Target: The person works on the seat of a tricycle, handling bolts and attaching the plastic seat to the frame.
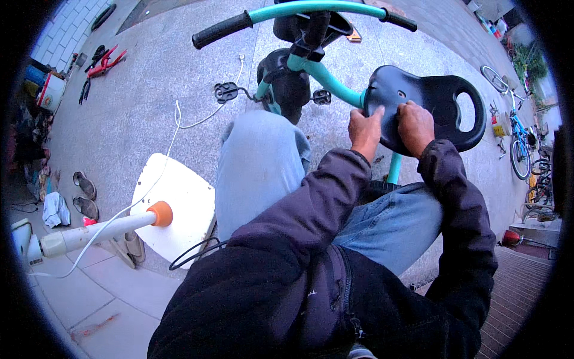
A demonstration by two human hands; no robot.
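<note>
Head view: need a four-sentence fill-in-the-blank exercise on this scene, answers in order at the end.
The left hand and right hand are at the black seat, whose long cutout lies to their ____.
The handlebar ends in grips coloured ____.
The collar joining the white pole to the white board is ____.
The red part lies toward the picture's upper ____.

Missing words: right; black; orange; left.

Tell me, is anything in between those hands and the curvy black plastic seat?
Nothing visible: the bare left hand and bare right hand both appear to touch the black plastic seat. Anything tiny beneath the right hand would be hidden.
</note>
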